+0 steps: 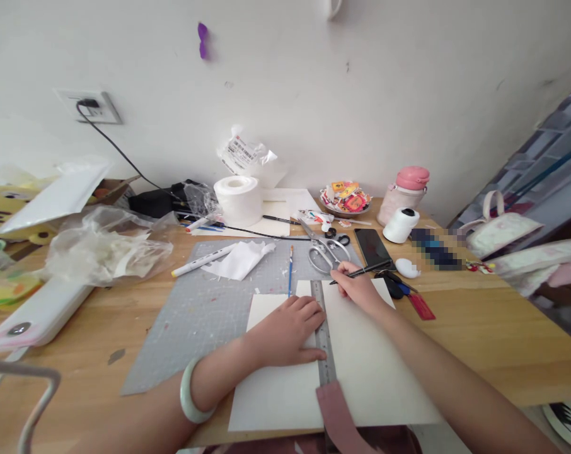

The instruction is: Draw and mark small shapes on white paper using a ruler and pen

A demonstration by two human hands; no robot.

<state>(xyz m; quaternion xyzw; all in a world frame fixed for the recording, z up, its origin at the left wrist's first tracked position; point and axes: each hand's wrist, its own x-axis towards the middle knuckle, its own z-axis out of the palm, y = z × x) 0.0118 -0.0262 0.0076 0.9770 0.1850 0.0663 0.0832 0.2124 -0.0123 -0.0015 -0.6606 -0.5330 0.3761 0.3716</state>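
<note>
My left hand lies flat with its fingers apart, pressing a metal ruler onto white paper. The ruler runs lengthwise over the paper, and a mauve strap covers part of its lower end. To the right of the ruler's far end, my right hand is closed around a black pen. The pen's tip points left, close to the ruler; whether it touches the paper I cannot tell. Beneath the paper's left part is a grey cutting mat.
Just beyond my right hand are silver scissors and a phone. A blue paintbrush, a marker and crumpled tissue lie on the mat. Farther back stand a white roll, a candy bowl and a pink-lidded bottle.
</note>
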